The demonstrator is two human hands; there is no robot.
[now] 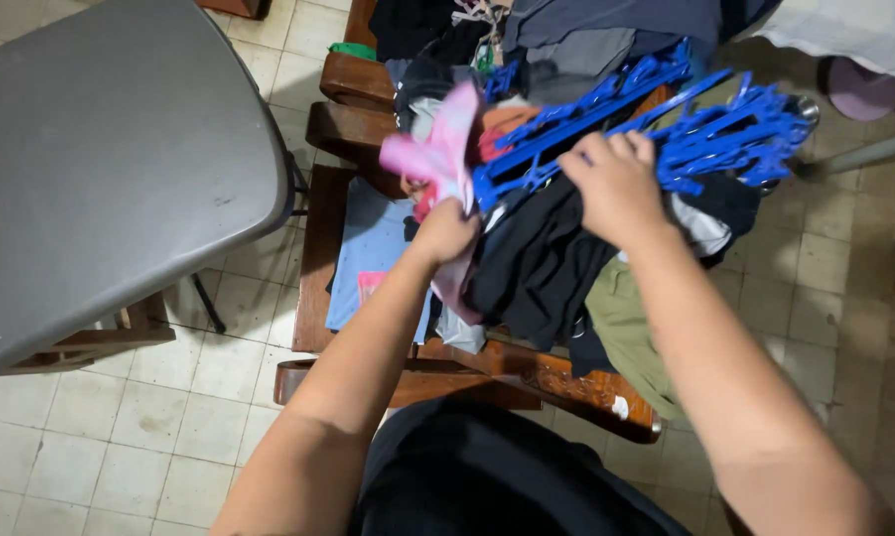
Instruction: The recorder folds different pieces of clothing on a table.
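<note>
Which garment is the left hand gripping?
The pink cloth, bunched in the left hand. It is the only pink piece held up; the black garment and olive one hang under the right hand.

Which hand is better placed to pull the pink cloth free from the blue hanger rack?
Probably the left hand: it already grips the pink cloth. The right hand is busy holding the blue hanger rack.
</note>
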